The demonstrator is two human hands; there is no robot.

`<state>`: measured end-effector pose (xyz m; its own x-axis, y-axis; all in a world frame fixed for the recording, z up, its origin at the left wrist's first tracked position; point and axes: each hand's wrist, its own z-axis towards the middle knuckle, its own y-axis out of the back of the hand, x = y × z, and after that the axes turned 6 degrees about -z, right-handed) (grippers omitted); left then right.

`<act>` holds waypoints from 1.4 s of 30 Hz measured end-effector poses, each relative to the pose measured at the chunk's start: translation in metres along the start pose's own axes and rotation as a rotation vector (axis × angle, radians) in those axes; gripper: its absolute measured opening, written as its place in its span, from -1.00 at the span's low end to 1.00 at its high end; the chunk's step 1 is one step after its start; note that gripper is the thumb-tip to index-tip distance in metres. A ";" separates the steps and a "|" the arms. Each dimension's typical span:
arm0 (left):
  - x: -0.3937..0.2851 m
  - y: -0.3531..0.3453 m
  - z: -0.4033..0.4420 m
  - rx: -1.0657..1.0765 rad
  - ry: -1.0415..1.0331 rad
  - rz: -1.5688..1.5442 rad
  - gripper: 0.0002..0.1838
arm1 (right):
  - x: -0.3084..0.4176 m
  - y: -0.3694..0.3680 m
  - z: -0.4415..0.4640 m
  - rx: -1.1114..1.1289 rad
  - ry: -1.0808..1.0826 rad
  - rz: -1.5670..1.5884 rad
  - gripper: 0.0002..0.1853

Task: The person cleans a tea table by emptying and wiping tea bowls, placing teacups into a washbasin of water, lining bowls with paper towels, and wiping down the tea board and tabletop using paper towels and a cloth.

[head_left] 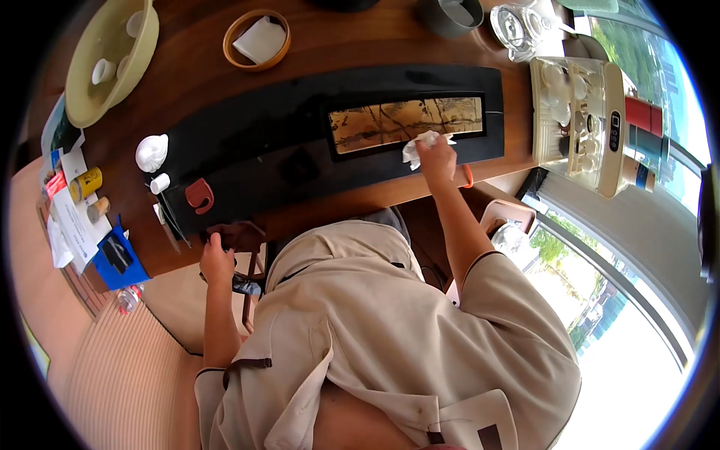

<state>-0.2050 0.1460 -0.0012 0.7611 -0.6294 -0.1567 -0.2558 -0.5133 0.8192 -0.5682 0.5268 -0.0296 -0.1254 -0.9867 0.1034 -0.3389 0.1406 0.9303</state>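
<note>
My right hand [437, 161] pinches a crumpled white tissue [420, 144] at the near edge of the patterned gold-brown inset panel [405, 124]. That panel is set in a long black tea tray [247, 150] on the wooden table. My left hand [216, 261] is down by the table's near edge, its fingers curled closed; what they hold, if anything, is hidden. Close to it on the table are thin dark tools [171, 221] and a small white cup [160, 183]. A dark red, notched piece [199, 196] lies on the tray's left end.
A white shell-like ornament [152, 154] and a pale green basin [112, 67] with small cups stand left. At the back sits a round wooden tray [256, 41] with folded white cloth. A glass teapot [516, 30] and a cup cabinet [577, 120] stand right. A yellow can [86, 184] is far left.
</note>
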 end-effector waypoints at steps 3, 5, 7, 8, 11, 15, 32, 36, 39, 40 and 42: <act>0.004 -0.001 0.002 -0.005 -0.038 -0.005 -0.53 | 0.023 -0.005 -0.022 -0.009 0.020 0.049 -0.53; 0.004 -0.001 0.004 -0.009 -0.047 0.002 -0.53 | 0.065 -0.008 -0.055 0.069 0.087 -0.003 -0.53; 0.007 -0.001 0.001 -0.010 -0.049 0.016 -0.53 | 0.087 -0.014 -0.075 0.124 0.098 -0.049 -0.54; 0.007 -0.001 0.002 -0.001 -0.057 0.016 -0.53 | 0.092 -0.015 -0.079 0.112 0.113 0.001 -0.55; 0.011 0.002 0.005 0.014 -0.073 0.023 -0.53 | 0.094 -0.023 -0.083 0.078 0.122 0.056 -0.58; 0.011 0.003 0.004 0.036 -0.079 0.034 -0.53 | 0.088 -0.026 -0.080 0.043 0.116 0.128 -0.61; 0.004 0.000 0.002 0.013 -0.015 0.031 -0.53 | -0.159 0.041 0.098 -0.358 -0.127 0.506 -0.71; 0.003 -0.002 0.004 0.004 -0.010 0.034 -0.53 | -0.132 0.031 0.090 -0.452 0.226 0.043 -0.74; 0.000 0.000 0.001 0.006 -0.005 0.057 -0.53 | -0.089 0.037 0.056 -0.289 0.129 -0.125 -0.76; -0.001 0.000 0.003 0.010 -0.004 0.051 -0.53 | -0.071 0.040 0.049 -0.259 0.148 -0.185 -0.78; 0.001 0.001 0.001 0.020 -0.006 0.051 -0.54 | -0.056 0.031 0.043 -0.253 0.155 -0.217 -0.78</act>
<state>-0.2047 0.1444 -0.0010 0.7430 -0.6587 -0.1187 -0.3060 -0.4921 0.8150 -0.6122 0.5904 -0.0218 0.0739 -0.9947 -0.0721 -0.0983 -0.0792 0.9920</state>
